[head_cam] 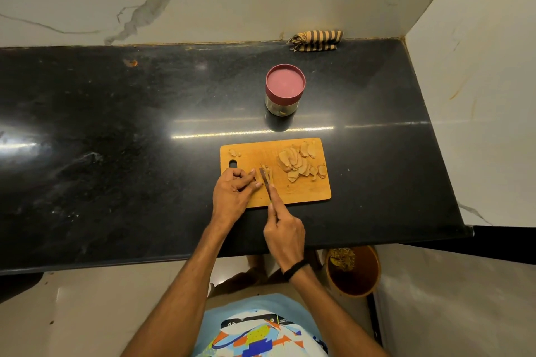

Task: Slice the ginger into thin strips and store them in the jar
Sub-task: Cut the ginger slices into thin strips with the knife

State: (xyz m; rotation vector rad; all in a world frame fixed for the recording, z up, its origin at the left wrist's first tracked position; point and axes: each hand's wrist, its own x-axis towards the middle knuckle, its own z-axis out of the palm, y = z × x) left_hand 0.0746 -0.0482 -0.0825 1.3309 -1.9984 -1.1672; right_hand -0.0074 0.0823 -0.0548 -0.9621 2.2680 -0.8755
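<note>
The left hand (235, 188) is laid on the flat orange wooden board (304, 193), fingers bent, tips beside the small steel knife (263, 178); whether anything is held cannot be told. A little tan ginger piece (268, 171) is seen just beside the blade. The handle is gripped by the right hand (285, 233). Flat ginger slices (297, 161) are piled further right. The pink-lidded glass jar (285, 90) is kept behind the board.

Left of the cutting board (304, 191) the worktop (116, 124) lies open, while the lidded jar (284, 90) stands just behind the board, ginger slices (298, 164) crowd its right half, and a striped cloth (316, 40) and side wall (478, 95) close the far right corner.
</note>
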